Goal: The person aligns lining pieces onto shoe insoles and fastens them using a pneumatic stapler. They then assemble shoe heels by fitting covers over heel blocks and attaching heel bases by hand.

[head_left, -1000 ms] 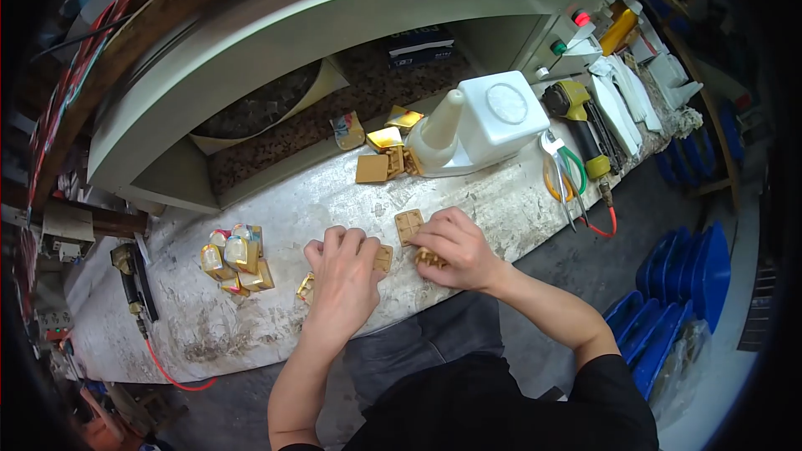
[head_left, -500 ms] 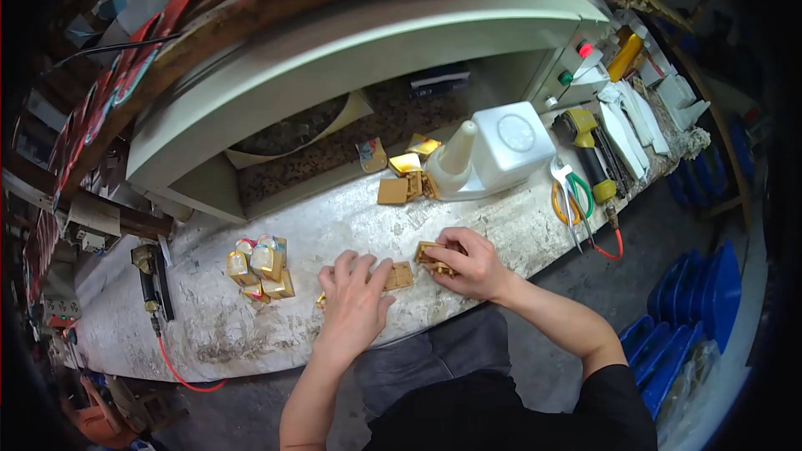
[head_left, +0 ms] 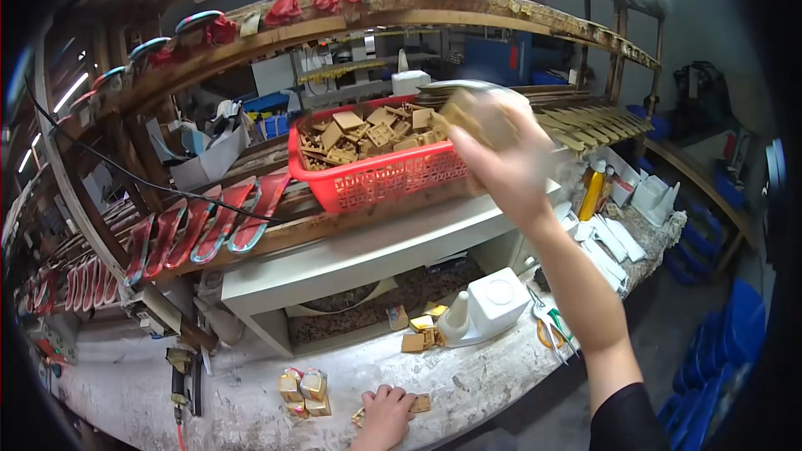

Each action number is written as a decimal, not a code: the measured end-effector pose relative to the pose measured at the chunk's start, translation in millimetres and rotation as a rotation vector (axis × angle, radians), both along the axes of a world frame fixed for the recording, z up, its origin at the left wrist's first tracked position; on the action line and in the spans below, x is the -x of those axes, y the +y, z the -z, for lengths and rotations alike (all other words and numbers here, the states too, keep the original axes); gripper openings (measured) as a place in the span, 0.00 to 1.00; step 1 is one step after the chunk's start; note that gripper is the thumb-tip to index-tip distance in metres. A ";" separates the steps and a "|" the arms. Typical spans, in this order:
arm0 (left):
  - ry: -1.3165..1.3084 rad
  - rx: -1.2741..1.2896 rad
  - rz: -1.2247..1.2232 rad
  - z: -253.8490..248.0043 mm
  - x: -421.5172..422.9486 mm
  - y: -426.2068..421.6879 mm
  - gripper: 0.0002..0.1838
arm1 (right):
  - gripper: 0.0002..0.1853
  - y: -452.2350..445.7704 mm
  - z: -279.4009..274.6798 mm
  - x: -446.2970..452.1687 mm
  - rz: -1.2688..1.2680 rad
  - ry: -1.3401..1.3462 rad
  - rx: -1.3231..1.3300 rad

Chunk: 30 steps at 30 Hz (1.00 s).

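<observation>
My right hand [head_left: 514,159] is raised in front of the shelf, level with the right end of a red plastic basket [head_left: 384,175]. Its fingers close round tan pieces [head_left: 476,119], smeared by motion, so their exact shape is unclear. Down on the worktable lies my left hand [head_left: 387,419], palm down with the fingers stretched out. A flat tan piece [head_left: 421,403] sticks out by its fingertips. To its left, several small gold-and-white blocks [head_left: 305,392] are bunched together. Tan plates and pegged parts [head_left: 368,135] fill the basket.
A white bottle with a nozzle [head_left: 497,305] stands by a small tan pile [head_left: 415,341]. Behind is a pale hooded box [head_left: 376,259]. Scissors [head_left: 551,330] lie at right, an air tool [head_left: 180,372] at left. Red curved pieces [head_left: 219,224] line the shelf.
My right hand has lifted from the worktable up to the basket with tan pieces in it. The view has tilted up, showing the shelf. My left hand stays on the table.
</observation>
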<state>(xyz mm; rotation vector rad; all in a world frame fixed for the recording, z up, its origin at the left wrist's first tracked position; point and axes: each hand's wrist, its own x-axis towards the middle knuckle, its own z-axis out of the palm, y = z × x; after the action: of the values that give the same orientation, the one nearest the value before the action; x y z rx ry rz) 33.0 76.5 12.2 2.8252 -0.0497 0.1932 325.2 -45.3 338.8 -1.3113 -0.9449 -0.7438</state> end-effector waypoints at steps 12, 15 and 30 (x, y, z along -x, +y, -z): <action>-0.237 0.311 -0.033 -19.6 -0.1 -2.5 0.24 | 0.20 -21.0 46.6 70.9 -0.192 -0.013 0.492; -0.296 0.447 -0.056 -33.1 0.7 -17.6 0.26 | 0.22 -65.8 151.0 131.8 -0.314 0.208 1.010; -0.281 0.346 -0.245 -22.6 6.3 -12.1 0.36 | 0.23 -148.8 312.1 121.7 0.050 0.240 1.054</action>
<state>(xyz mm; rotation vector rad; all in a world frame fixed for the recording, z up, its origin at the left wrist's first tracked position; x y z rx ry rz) 26.6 64.5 34.8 2.4347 0.2452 0.5916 203.5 -194.1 26.7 -2.2750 -1.1487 -0.0564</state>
